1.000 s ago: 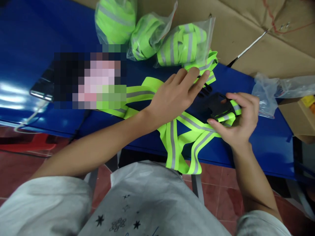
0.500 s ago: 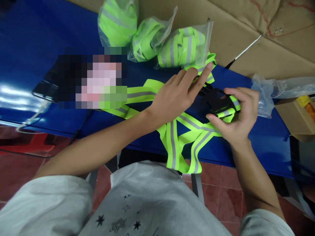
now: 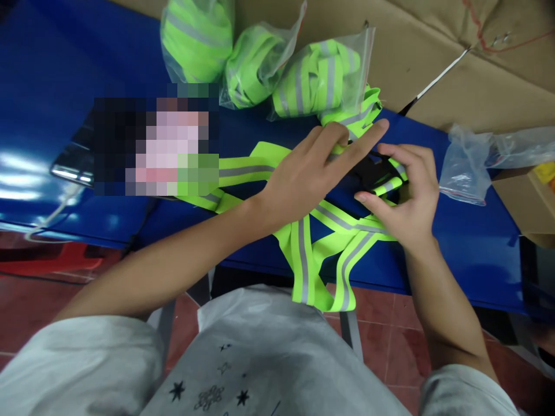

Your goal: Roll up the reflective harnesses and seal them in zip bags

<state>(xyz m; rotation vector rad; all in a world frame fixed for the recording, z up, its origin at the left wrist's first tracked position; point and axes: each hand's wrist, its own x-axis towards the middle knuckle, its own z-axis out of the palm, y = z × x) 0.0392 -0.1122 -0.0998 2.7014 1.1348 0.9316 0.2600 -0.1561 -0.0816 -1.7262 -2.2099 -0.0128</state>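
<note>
A neon-yellow reflective harness with grey stripes lies across the blue table, and its lower loops hang over the front edge. My right hand pinches a black plastic buckle between thumb and fingers, where the strap threads through it. From the left, my left hand reaches over the harness. Its index finger points out above the buckle while the other fingers curl around the buckle's left end. My left thumb is hidden, and whether the buckle halves are joined cannot be seen.
Several clear bags of folded yellow straps line the back of the blue table. A phone with a white cable lies left beside a blurred-out patch. Empty plastic bags and a cardboard box are at the right.
My right hand has moved left with the buckle, bringing it up to my left hand. The gap between the hands has narrowed. My left index finger reaches slightly farther right.
</note>
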